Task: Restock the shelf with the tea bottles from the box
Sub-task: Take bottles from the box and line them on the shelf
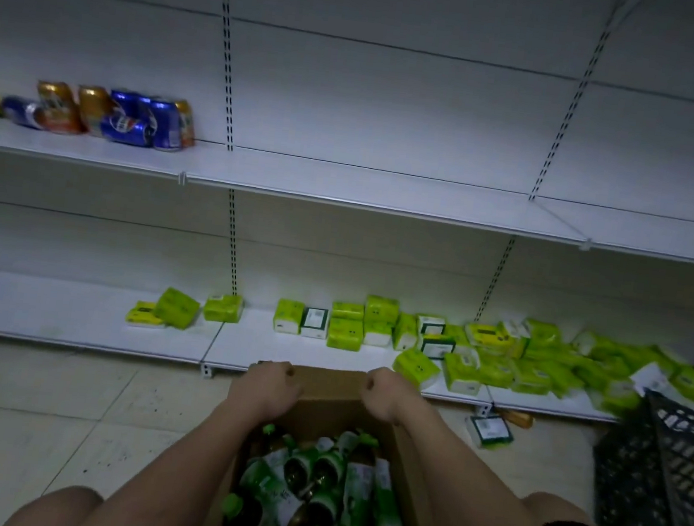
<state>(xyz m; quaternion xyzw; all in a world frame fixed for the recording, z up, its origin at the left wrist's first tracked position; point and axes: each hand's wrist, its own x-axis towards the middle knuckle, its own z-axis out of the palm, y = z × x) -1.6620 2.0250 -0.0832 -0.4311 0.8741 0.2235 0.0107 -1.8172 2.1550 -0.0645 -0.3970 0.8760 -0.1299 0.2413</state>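
Now | both hands' grip, left (268, 388) and right (386, 395), seemingly clenched on cardboard box (324, 394) rim | glossy green-labelled tea bottles (324, 485) inside

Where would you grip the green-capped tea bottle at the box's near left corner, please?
Take the green-capped bottle by its neck just under the cap, from above: the cap points up and out, while neighbouring bottles and the cardboard box wall block its sides.

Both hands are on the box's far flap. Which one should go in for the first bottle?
Probably left: the bottles lie heaped nearer its side of the box. Right can keep the flap back.
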